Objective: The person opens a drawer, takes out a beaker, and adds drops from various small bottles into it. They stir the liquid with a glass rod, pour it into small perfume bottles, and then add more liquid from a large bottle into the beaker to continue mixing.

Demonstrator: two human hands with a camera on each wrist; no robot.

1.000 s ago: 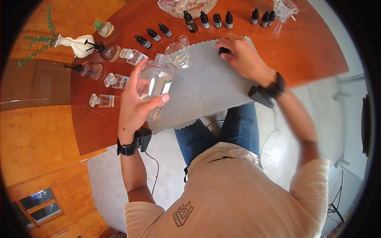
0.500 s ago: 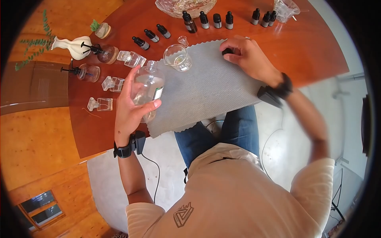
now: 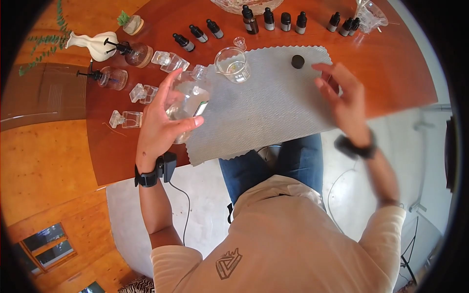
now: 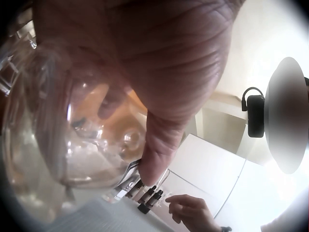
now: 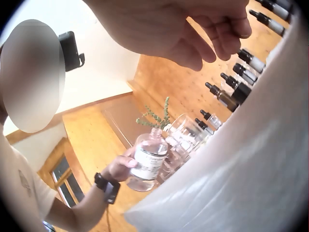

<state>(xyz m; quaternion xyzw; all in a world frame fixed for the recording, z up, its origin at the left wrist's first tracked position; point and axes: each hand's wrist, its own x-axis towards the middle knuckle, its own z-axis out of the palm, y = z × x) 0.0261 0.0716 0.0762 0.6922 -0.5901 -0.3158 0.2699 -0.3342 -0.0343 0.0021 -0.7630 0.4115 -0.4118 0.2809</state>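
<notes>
My left hand (image 3: 159, 124) grips a clear bottle (image 3: 194, 93) of colorless liquid round its body, above the left part of the grey mat (image 3: 264, 110). The bottle's neck is uncapped, and a white label (image 5: 148, 164) shows in the right wrist view. A round black cap (image 3: 298, 61) lies on the mat near its far right corner. My right hand (image 3: 346, 95) is just right of the cap, fingers apart and loosely bent, holding nothing. A glass beaker (image 3: 235, 68) stands on the mat's far left edge, just beyond the bottle.
Several black dropper bottles (image 3: 250, 22) line the table's far side. Square glass bottles (image 3: 171, 62), amber and clear pump bottles (image 3: 138, 54) and a white vase (image 3: 95, 46) stand at left. A small glass stopper (image 3: 239, 43) is beside the beaker; a glass bowl (image 3: 246, 6) sits behind.
My right hand has let go of the black cap on the mat and drawn back to the right. My left hand still holds the bottle.
</notes>
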